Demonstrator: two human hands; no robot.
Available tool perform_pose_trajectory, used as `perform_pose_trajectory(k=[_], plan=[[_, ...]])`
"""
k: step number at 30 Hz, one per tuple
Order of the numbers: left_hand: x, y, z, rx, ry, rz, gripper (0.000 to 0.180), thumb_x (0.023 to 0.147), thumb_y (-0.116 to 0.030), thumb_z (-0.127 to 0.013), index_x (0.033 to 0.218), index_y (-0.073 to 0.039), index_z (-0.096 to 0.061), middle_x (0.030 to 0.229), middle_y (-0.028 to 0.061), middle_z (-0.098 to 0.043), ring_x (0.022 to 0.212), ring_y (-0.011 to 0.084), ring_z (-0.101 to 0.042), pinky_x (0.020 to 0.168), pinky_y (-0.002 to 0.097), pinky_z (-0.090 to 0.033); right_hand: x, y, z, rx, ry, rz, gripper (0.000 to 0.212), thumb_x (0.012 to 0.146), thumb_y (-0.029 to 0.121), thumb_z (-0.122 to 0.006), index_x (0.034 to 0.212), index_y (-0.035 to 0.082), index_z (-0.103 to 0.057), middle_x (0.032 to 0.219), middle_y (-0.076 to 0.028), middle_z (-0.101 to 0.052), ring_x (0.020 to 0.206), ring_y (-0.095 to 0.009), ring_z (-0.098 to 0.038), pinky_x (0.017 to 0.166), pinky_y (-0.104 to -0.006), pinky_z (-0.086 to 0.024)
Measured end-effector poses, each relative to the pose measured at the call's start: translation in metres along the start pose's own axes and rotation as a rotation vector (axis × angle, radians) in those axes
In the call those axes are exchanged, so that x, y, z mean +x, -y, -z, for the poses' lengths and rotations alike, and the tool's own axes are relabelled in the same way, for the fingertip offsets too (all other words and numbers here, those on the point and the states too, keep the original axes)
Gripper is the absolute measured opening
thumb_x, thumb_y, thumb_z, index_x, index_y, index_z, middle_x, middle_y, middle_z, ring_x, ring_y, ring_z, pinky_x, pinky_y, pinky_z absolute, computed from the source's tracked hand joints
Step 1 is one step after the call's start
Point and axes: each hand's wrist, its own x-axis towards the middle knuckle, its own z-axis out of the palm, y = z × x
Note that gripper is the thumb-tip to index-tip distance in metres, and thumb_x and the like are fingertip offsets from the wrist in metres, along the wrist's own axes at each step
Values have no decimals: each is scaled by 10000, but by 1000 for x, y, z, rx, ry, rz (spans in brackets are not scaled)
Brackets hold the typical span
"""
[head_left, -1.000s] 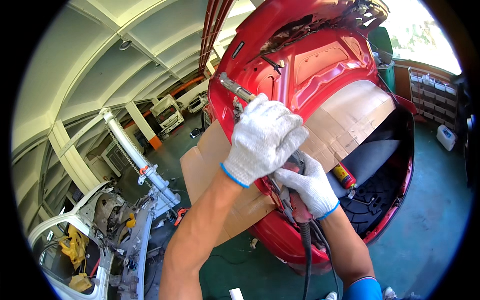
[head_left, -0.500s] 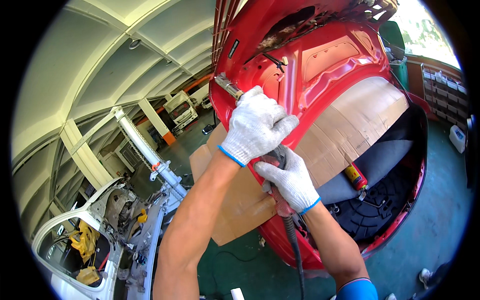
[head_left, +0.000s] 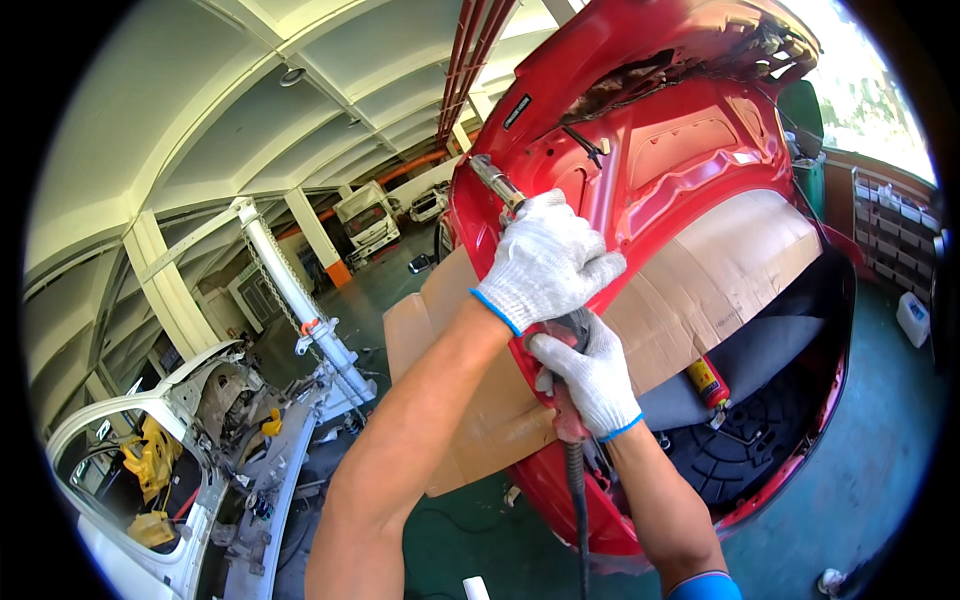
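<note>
Together, left hand (head_left: 553,256) clenched round the front of a corded tool (head_left: 567,328), right hand (head_left: 588,377) grasping its red rear, metal nose (head_left: 497,181) beside raised red car lid (head_left: 600,200), cardboard sheet (head_left: 690,290) below.

Left hand (head_left: 550,252): white knit work glove, coarse ribbed texture, slightly fuzzy, off-white to greyish in shade. Bright blue edging (head_left: 497,312) rings its wrist opening, narrow band. Right hand (head_left: 588,372): matching glove, same white knit, same blue band (head_left: 622,428) at the wrist. Both gloves full-fingered, loose, a bit bulky over fingers, creased around the thumbs. Left forearm (head_left: 405,430) and right forearm (head_left: 665,500) bare past the glove cuffs. Right sleeve (head_left: 706,588): bright blue, hem near the elbow, thin darker trim line along hem; rest cut by frame.
</note>
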Motion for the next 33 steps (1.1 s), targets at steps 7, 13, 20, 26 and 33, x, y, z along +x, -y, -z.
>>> perform_pose_trajectory(k=[7,13,20,26,33], plan=[[-1,5,-4,34,-66,-26,375,841,-404,-791,638,-95,-734,632,108,-651,716,324,-606,785,449,-517,2,0,-5,24,-6,12,281,926,121,-784,1146,13,-647,862,-12,-644,623,-97,-638,557,-265,-512],[-3,4,0,39,-40,-23,419,875,-439,-760,639,-95,-730,632,117,-649,757,334,-607,784,462,-507,-2,0,-10,12,-33,4,285,925,116,-796,1147,6,-654,854,-24,-654,609,-113,-638,556,-275,-518],[-3,8,0,45,-45,-28,448,898,-456,-737,631,-96,-715,640,120,-654,751,337,-605,810,464,-502,-3,1,-16,8,-57,7,311,922,104,-801,1173,-7,-656,851,-40,-666,591,-131,-648,548,-283,-516],[-5,10,-2,23,-36,-26,448,908,-444,-731,627,-95,-717,627,128,-647,747,347,-606,815,470,-501,-3,-1,-19,39,-48,9,317,926,87,-793,1188,-17,-649,843,-49,-668,582,-143,-653,544,-289,-524],[-4,7,-1,63,-3,-8,431,902,-446,-736,651,-95,-748,646,124,-668,754,344,-613,824,472,-505,-3,1,-16,23,-40,6,328,933,73,-781,1214,-18,-639,834,-54,-668,578,-150,-656,541,-295,-527]])
